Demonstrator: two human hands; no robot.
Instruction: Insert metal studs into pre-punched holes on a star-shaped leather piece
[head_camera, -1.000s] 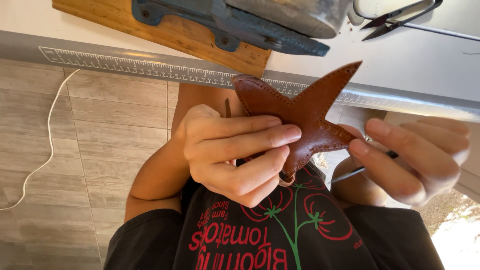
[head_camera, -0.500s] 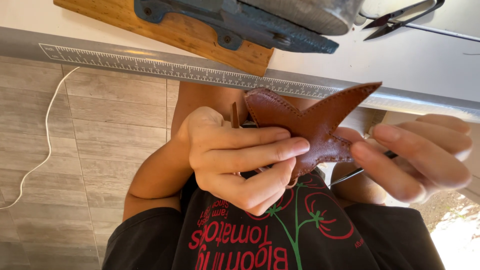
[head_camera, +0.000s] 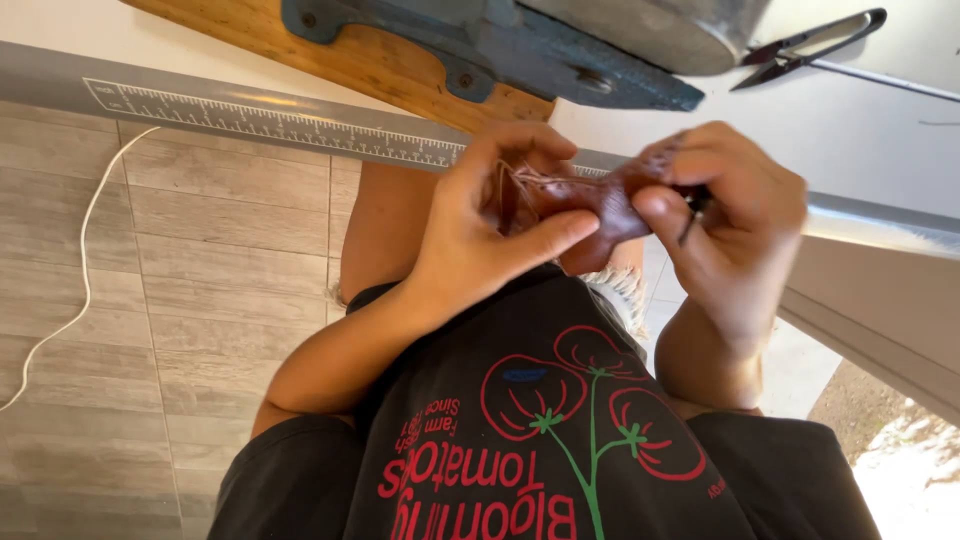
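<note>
1. The left hand (head_camera: 480, 235) is closed on the brown star-shaped leather piece (head_camera: 590, 200); its thumb presses along the lower edge and the fingers curl over the top.
2. The right hand (head_camera: 735, 215) grips the other end of the same leather piece, fingers folded over it. A thin dark tool, perhaps a needle or an awl, sticks out under these fingers; I cannot tell exactly which it is.
3. The leather piece is held between both hands in the air, in front of the person's chest and just below the table edge. Some pale thread (head_camera: 525, 178) shows at its upper left corner.
4. Under the hands is a black shirt (head_camera: 560, 440) with a print: three red round tomatoes on green stems, and red letters below them.
5. Behind the hands runs one grey table edge with a printed ruler scale (head_camera: 260, 118), a long straight strip.
6. On the table lie one wooden board (head_camera: 380, 60) and on it one blue-grey metal base of a machine (head_camera: 520, 50).
7. Further right on the white top lies one pair of black thread snips (head_camera: 810, 45).
8. On the grey tiled floor (head_camera: 180, 300) at the left lies one white cord (head_camera: 80, 270), curved.
</note>
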